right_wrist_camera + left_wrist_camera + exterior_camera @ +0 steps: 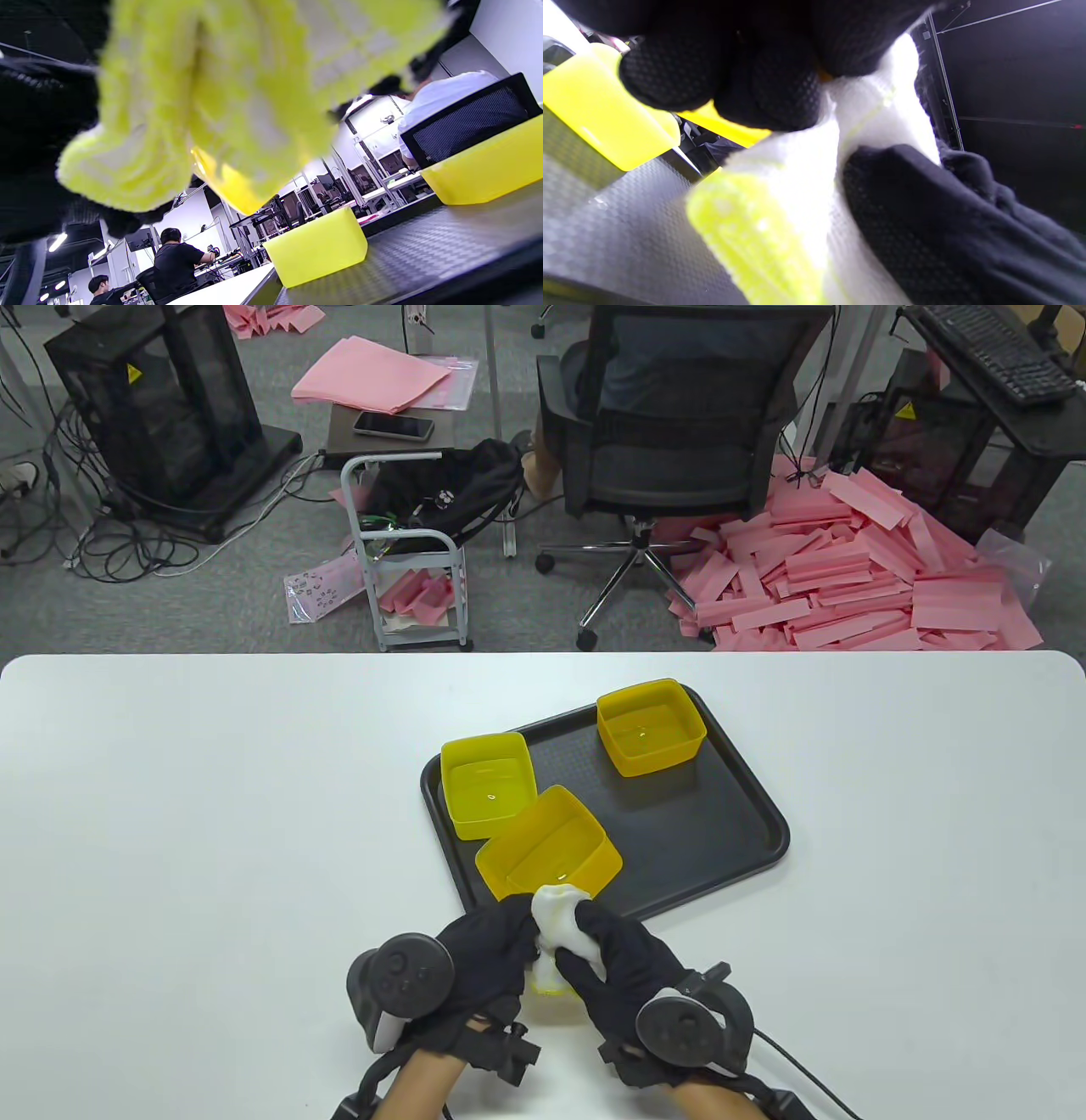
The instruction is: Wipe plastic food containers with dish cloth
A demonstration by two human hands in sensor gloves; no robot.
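1. A black tray (721, 848) lies on the white table (170, 814), right of the table's middle.
2. Three yellow containers are at the tray. One container (652, 726) stands at the tray's far side. A second container (488, 785) sits at the tray's left edge.
3. The third, the near container (550, 848), is tilted, raised above the tray's near left corner, with its open side facing far and up.
4. The left hand (484, 954) grips the near container's near wall; in the left wrist view its fingers (763, 89) curl over the yellow rim.
5. The right hand (624, 959) is closed on a bunched white and yellow cloth (564, 925), pressing it against the near container's near rim.
6. The two hands touch each other around the cloth, just beside the tray's near edge.
7. Beyond the table, an office chair (670, 432) and a heap of pink strips (848, 568) are on the floor.
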